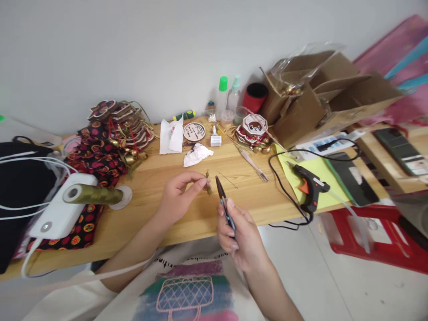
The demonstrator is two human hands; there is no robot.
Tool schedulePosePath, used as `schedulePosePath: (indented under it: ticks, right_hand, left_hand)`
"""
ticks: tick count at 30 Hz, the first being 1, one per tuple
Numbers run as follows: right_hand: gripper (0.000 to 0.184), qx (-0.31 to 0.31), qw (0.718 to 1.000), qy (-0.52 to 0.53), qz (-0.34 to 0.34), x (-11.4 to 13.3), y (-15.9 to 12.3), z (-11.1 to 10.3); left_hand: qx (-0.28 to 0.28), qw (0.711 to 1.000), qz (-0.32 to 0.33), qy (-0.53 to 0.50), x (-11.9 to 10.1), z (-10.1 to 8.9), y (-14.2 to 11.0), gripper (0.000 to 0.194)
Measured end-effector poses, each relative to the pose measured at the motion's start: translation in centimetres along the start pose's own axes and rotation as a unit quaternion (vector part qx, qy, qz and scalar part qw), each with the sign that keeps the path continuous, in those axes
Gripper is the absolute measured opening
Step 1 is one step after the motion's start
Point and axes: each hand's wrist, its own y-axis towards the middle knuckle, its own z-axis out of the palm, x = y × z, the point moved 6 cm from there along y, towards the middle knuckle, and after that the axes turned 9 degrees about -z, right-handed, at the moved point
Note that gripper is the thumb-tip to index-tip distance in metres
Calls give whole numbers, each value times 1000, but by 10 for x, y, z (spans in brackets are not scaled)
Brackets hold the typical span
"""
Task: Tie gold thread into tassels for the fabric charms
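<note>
My left hand (182, 195) pinches a small olive-green knotted cord piece (208, 183) between thumb and fingertips, above the wooden table. In my right hand (238, 229) is a pair of long-nosed pliers (223, 196), its dark jaws pointing up and away and its blue-grey handles inside my fist. The jaw tips are just right of the cord piece, apart from it. A thin needle-like rod (228, 180) lies on the wood beyond the pliers. Behind my left hand are a crumpled white tissue (198, 154) and a round wooden disc (194, 132) with dark markings.
Left are an olive thread spool (96, 195), a white power strip (63, 214) and stacked wooden ornaments (129, 120). Octagonal ornaments (254, 125), bottles (221, 100) and cardboard boxes (301, 111) stand at the back. A corded glue gun (311, 187) rests on yellow paper (329, 198) at right.
</note>
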Motion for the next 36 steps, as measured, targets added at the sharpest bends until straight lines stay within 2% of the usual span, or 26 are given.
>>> schedulePosePath:
  ticks: [6,12,23,36]
  right_hand:
    - [53,34,999,-10,19,-1,-4,4]
    - [52,46,998,-16,25,-3,-5,7]
    - [52,44,999,-10,30,-4,-7,8]
    - [50,42,999,8,31,-5,-8,8]
  left_hand:
    - [6,999,-10,-34,5,-1,0,16]
    - [20,1000,7,-17,0,-2,-1,12]
    - [30,998,50,27,-9,0,-4,10]
    - [15,998,50,26,-6,1,-6,11]
